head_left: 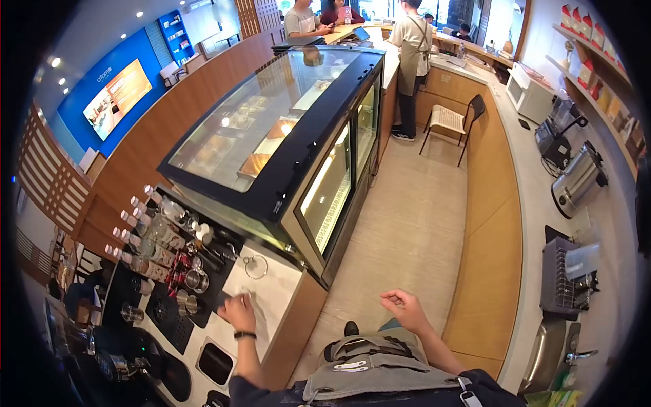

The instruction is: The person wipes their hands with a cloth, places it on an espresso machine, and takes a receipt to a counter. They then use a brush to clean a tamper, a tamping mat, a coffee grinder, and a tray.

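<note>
My left hand, with a dark band at its wrist, hangs over the white counter. Its fingers are curled and point down; what they hold, if anything, is hidden. Just beyond it stands a clear drinking glass. To its left, metal cups and tools sit on a black mat. A square dark opening is set into the counter below the hand. Over the aisle, in front of my apron, my right hand is raised with fingers loosely closed and nothing visible in them.
A glass pastry case borders the left of the aisle. Several bottles line the left counter. A chair and a person in an apron are farther along. A dish rack, sink and steel urn occupy the right counter.
</note>
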`<action>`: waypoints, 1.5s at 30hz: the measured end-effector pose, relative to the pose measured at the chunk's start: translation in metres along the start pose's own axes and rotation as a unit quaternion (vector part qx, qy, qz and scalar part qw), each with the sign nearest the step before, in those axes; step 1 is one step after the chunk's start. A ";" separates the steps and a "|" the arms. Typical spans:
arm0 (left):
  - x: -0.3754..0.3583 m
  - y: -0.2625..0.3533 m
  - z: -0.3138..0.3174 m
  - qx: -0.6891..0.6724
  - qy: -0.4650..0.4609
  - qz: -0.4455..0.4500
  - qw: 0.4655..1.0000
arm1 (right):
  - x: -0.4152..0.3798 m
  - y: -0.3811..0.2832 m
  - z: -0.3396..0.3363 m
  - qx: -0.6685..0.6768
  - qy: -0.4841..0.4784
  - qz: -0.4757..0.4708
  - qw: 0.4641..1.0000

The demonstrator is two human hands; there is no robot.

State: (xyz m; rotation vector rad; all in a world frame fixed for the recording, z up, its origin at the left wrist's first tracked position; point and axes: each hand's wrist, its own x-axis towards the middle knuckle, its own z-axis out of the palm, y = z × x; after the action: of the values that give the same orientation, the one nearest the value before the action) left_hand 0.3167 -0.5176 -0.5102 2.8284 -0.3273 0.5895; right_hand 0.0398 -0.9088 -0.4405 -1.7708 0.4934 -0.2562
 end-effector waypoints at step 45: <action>0.559 0.810 0.304 -0.457 -0.403 0.073 0.790 | 0.997 -0.075 -0.560 0.188 0.048 -0.179 0.964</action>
State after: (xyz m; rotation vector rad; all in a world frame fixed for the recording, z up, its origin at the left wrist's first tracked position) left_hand 0.7137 -1.4622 -0.4033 1.9143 -0.7289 -0.6684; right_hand 0.6996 -1.8369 -0.3110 -1.4668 0.1715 -0.6497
